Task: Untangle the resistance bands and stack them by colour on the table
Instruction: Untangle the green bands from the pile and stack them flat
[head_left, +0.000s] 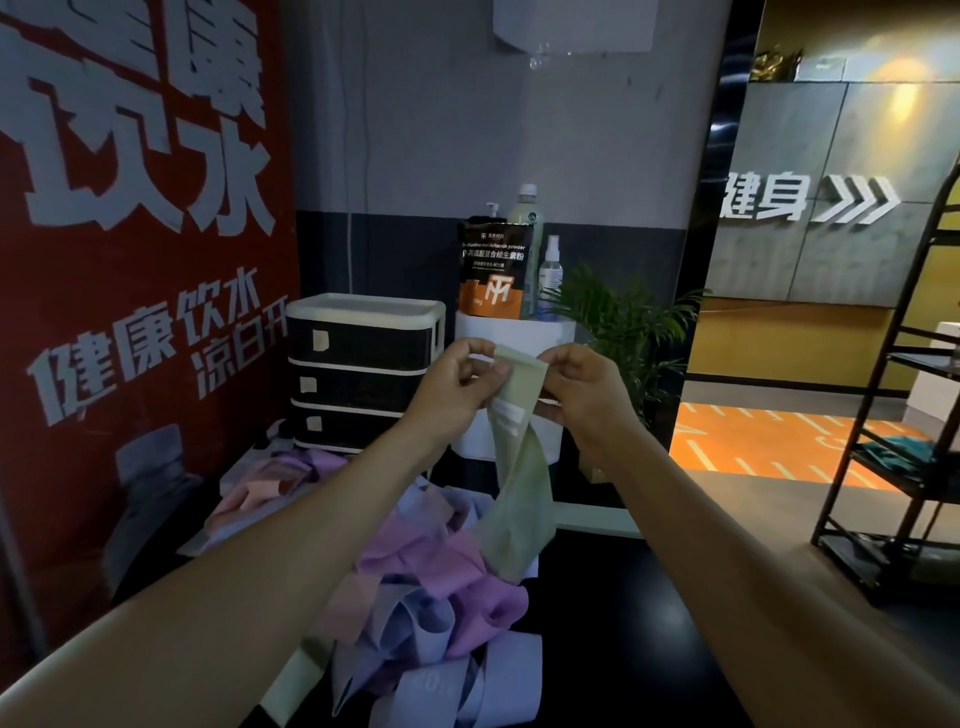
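- My left hand (464, 375) and right hand (577, 391) both pinch the top edge of the green band (517, 452), one at each side, and I hold it up high so that its length hangs free and I can see whether it is twisted.
- The lower end of the green band hangs down to the tangled pile (431, 582) of pink, lilac and blue bands; I cannot tell whether it is caught in there or only resting on it.
- The pile lies on the dark bench (623, 649), along its left edge, so the right part is where I judge the colour stacks could go.
- A second heap of bands (280, 483) sits further back near the left edge, in front of the drawer unit (358, 369).
- Lifting one band clear by its top seems to me the easiest way to free it without dragging others along.
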